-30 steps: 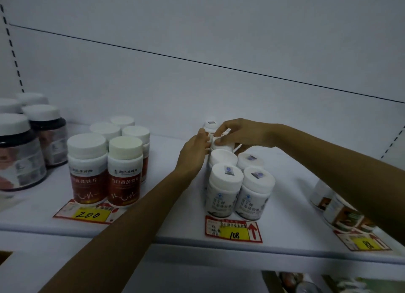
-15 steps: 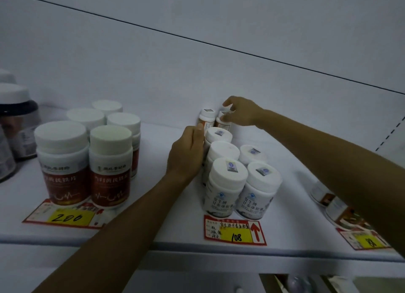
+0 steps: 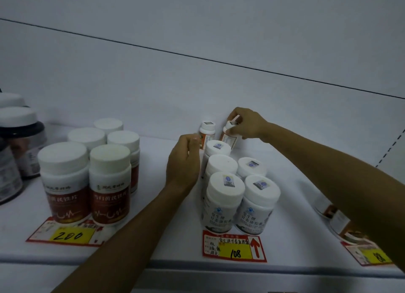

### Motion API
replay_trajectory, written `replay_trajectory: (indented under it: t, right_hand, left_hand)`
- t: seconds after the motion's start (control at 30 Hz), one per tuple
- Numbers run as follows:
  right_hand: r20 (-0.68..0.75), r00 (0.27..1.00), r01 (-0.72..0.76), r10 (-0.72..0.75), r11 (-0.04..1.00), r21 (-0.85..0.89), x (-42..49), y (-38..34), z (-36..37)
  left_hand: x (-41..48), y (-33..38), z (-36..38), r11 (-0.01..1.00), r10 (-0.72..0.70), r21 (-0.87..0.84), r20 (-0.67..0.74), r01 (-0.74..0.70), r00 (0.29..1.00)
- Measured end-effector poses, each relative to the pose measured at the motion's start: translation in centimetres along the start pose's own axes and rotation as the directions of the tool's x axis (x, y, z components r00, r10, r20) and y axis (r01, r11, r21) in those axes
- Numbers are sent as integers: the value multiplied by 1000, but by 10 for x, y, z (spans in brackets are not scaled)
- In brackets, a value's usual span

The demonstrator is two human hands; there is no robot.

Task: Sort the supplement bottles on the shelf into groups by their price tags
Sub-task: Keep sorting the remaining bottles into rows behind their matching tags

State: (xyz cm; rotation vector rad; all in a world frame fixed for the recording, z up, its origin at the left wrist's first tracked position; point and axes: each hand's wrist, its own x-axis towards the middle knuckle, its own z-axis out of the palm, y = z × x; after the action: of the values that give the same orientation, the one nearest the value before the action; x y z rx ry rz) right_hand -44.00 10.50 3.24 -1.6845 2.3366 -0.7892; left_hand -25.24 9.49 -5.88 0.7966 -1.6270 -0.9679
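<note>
The right hand [image 3: 246,126] grasps a small white-capped plastic bottle with an orange label [image 3: 228,139] by its cap and shoulder, tilted, at the back of the white metal shelf [image 3: 175,244] near the rear wall. A second small orange-labelled bottle [image 3: 207,131] stands upright just beside it. The left hand [image 3: 185,163] is held beside this pair with curled fingers; whether it touches or holds anything cannot be told, as the palm side is hidden.

In front stand five white plastic bottles with blue-printed labels [image 3: 225,196], grouped behind a red-and-yellow price tag [image 3: 234,247] handwritten "108" with a red upward arrow. To the left, five white-capped bottles with red-brown labels [image 3: 63,183] stand behind a tag reading "200" [image 3: 68,235]. Both groups appear sorted. The two small bottles sit behind the "108" group and probably remain to be placed.

At far left are dark jars with white lids [image 3: 19,137]. At right, bottles lying on their sides [image 3: 336,218] and a third tag [image 3: 370,255] are partly hidden by the arm, and its number is unreadable. Labels carry Chinese print, too blurred to read with confidence.
</note>
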Motion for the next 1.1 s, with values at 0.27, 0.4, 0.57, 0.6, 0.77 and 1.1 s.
replay_trajectory:
  t: [0.27,0.4,0.57,0.6,0.77,1.1]
  right_hand:
    - [157,977,79,-144,929,360,-43,-24,-90]
    - [248,932,98,-265,841,531,-63,-19,-132]
    - [269,879,110,-393,718,687,-81,10,-166]
    - [265,879,107,-397,706,700,-84,19,-171]
    - [196,918,115,-343,706,698,-97,64,-191]
    - [83,930,259,-359,797,545,-119,122,-192]
  left_hand:
    - [38,91,-3,993,2,-116,-78,-11,997]
    - [29,128,17,993,-47,-107,113,59,993]
    - [-5,155,47,833,-144,-394,522,388,841]
    - [-8,158,56,851,-125,-388,505,354,854]
    - [-29,171,107,992,-37,-110,213,62,976]
    - [-71,174,177,990,78,106,109,-90,991]
